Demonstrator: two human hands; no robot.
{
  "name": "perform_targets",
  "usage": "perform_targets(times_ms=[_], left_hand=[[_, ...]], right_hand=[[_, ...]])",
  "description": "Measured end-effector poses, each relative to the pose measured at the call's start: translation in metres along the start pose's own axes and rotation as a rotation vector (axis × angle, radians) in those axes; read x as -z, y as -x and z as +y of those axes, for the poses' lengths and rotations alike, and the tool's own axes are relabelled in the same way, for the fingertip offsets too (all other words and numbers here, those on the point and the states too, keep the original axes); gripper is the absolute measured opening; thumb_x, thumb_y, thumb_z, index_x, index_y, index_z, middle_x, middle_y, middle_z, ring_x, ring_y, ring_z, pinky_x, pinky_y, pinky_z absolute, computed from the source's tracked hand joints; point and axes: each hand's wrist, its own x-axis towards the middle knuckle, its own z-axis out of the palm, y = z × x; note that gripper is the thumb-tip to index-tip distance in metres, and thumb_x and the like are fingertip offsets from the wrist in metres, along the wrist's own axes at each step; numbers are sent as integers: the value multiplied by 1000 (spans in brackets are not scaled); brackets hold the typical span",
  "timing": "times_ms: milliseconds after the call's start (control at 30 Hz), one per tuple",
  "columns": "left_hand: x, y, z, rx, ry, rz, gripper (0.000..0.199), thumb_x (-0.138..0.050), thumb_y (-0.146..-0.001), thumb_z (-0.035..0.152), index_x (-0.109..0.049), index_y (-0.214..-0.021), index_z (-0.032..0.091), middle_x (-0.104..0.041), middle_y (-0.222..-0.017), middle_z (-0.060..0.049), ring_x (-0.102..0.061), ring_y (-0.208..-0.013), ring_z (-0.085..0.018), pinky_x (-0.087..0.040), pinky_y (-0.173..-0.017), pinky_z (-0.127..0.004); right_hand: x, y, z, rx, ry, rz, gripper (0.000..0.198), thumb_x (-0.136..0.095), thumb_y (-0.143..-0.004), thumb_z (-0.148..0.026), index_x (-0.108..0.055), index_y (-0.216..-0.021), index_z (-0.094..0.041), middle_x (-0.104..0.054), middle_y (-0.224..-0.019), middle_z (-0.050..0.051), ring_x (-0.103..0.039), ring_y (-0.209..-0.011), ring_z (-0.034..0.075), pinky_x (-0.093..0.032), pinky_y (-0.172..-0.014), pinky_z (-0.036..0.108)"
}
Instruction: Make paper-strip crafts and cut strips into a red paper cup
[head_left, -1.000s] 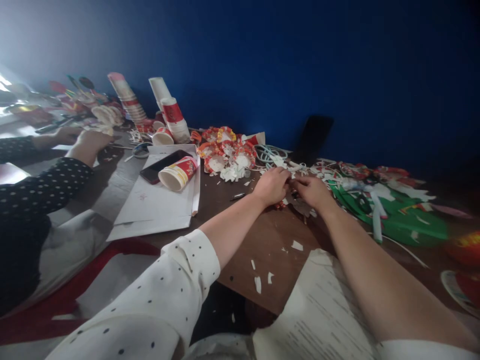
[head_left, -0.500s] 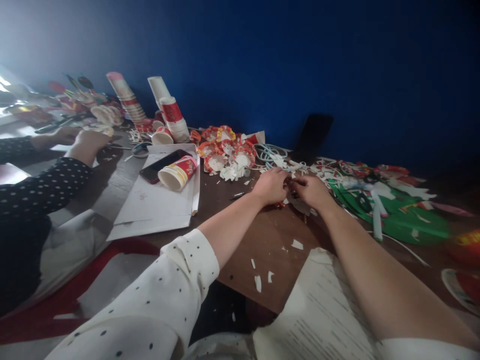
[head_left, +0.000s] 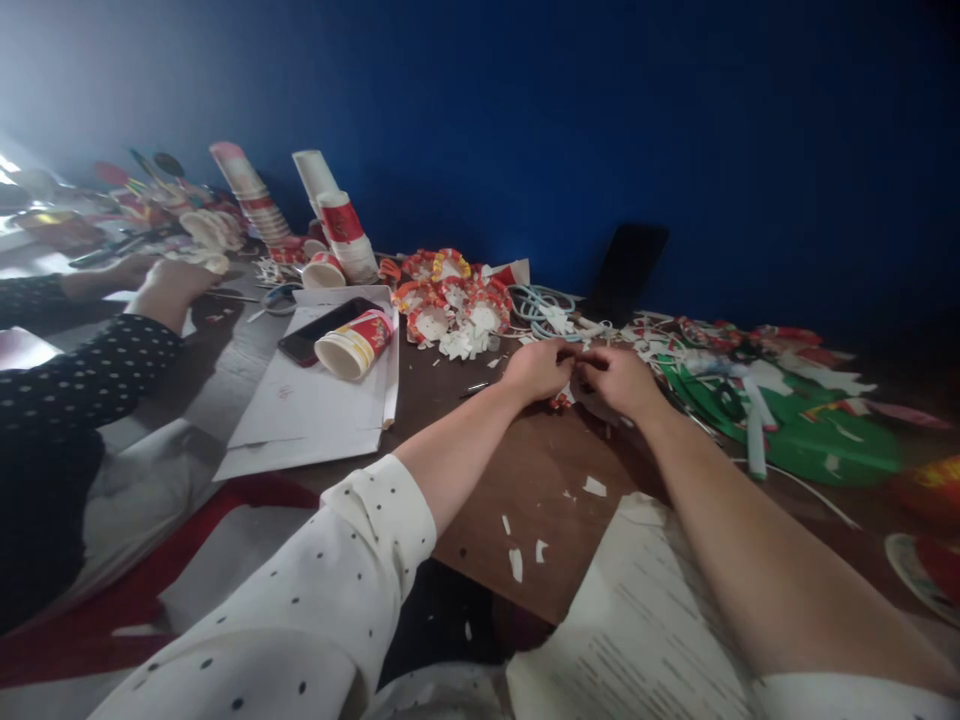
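Observation:
My left hand [head_left: 538, 370] and my right hand [head_left: 619, 382] meet over the brown table [head_left: 540, 460], fingertips pinched close together. What they pinch is mostly hidden by the fingers. Just under them shows a small red-and-white piece [head_left: 560, 401]. White paper scraps [head_left: 466, 342] lie left of my hands, in front of red-and-orange frilled pieces [head_left: 450, 290] that look cut from paper cups. A pen-like dark object [head_left: 474, 389] rests near my left wrist.
Farther left, a paper cup [head_left: 352, 347] and a phone [head_left: 319, 335] lie on white sheets [head_left: 307, 420]. Stacked cups [head_left: 345, 235] lean behind. A green disc [head_left: 825, 435] with scraps lies right. A co-worker's hands [head_left: 169, 285] work at far left. Printed paper [head_left: 637, 620] is near me.
My hands have shifted very slightly, the fingers moving a little against each other. A bit more of the red-and-white piece shows beneath them. The rest looks the same.

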Motion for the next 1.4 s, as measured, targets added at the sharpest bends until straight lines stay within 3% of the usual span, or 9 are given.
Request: perform_targets(times_ms=[267,500,767,1200,1400], left_hand=[[0,0,-2,-23,-18,-11,36,-45,-85,24,-64,-116,24,-70,-110,-4,-63,-103,-20,-47,-91,-30],[-3,-3,-5,-27,9,5,35,-44,-89,36,-65,-113,22,-70,-108,-7,-63,-102,-22,-47,-90,-32],[-3,-5,-6,-16,81,-15,34,-46,-88,31,-63,-115,21,-69,-110,-7,-63,-102,-21,-47,-89,-31],[-4,-8,-8,7,201,-2,33,-51,-83,25,-64,-113,18,-70,-106,-7,-63,-99,-19,-47,-88,-30],[-1,-7,-7,61,268,-25,36,-51,-82,22,-63,-115,18,-71,-97,-5,-64,-88,-16,-48,-83,-27]], right_hand=[[-4,3,-3,45,40,-3,26,-57,-78,-28,-70,-98,-18,-73,-95,8,-66,-85,23,-49,-76,33],[-7,6,-5,84,92,54,26,-57,-78,-28,-68,-100,-18,-72,-94,9,-66,-86,25,-49,-77,35],[-9,7,-4,93,45,117,28,-58,-78,-29,-67,-102,-20,-72,-92,8,-66,-84,25,-50,-76,37],[-11,6,-6,111,-75,98,24,-59,-76,-25,-66,-98,-18,-72,-94,9,-66,-86,24,-50,-80,38],[-8,8,-11,107,-125,74,23,-60,-75,-25,-66,-96,-17,-72,-92,9,-67,-84,23,-51,-79,37]])
